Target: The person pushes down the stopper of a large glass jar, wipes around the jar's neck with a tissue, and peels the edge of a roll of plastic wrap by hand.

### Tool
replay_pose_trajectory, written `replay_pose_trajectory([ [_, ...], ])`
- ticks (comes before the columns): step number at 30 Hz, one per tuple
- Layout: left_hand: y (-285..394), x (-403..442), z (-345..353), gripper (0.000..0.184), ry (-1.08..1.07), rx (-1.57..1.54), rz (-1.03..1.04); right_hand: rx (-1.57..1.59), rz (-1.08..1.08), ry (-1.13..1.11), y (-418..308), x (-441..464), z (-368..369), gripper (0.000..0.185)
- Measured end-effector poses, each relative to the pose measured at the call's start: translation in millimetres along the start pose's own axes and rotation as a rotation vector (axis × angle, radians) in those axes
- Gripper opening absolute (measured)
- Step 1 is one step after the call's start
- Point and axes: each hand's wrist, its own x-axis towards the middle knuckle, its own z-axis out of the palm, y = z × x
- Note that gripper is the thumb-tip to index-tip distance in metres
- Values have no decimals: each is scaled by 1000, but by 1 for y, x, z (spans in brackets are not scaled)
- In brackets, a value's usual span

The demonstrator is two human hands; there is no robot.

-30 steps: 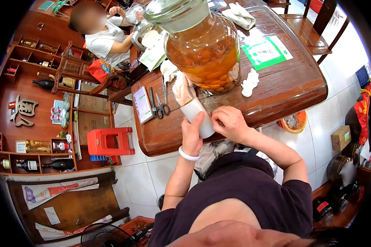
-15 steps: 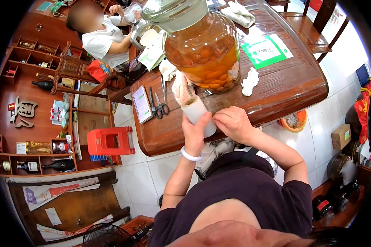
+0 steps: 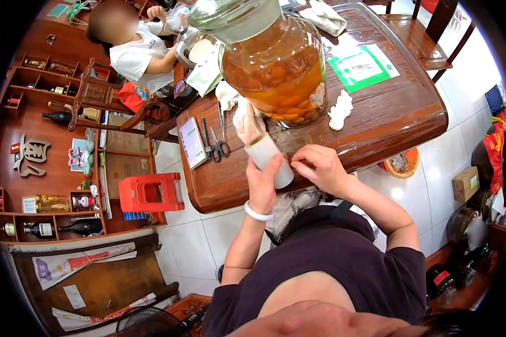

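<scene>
A white roll of film (image 3: 269, 160) with a brown core is tilted in front of me at the table's near edge. My left hand (image 3: 262, 182) is wrapped round its left side, thumb on top. Beside the roll's right side, my right hand (image 3: 319, 169) has its thumb and index finger pinched together; what they hold, if anything, is too small to tell. Just beyond the roll stands a large glass jar (image 3: 275, 73) of amber liquid with orange-brown fruit at the bottom. A pinkish cloth (image 3: 246, 121) lies between the roll and the jar.
On the wooden table (image 3: 388, 126) are a phone (image 3: 193, 142), scissors (image 3: 218, 149), a crumpled tissue (image 3: 340, 110) and a green-white packet (image 3: 362, 68). Another person (image 3: 140, 56) sits at the far left. A red stool (image 3: 150, 192) stands left, a bin (image 3: 402, 164) right below the table.
The roll has tipped in my left hand, so its open core end now shows. My right hand has shifted slightly beside it, and its fingers have moved a little off the roll.
</scene>
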Motion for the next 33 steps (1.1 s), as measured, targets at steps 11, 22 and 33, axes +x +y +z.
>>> replay_pose_trajectory([
  [11, -4, -4, 9, 43, 39, 161, 160, -146, -76, -92, -5, 1, 4, 8],
  [22, -3, -6, 7, 44, 4, 72, 78, 199, 316, -44, 0, -3, 1, 10],
  [33, -5, -4, -1, 43, -54, 76, 58, 281, 438, -119, 6, 7, -2, 15],
])
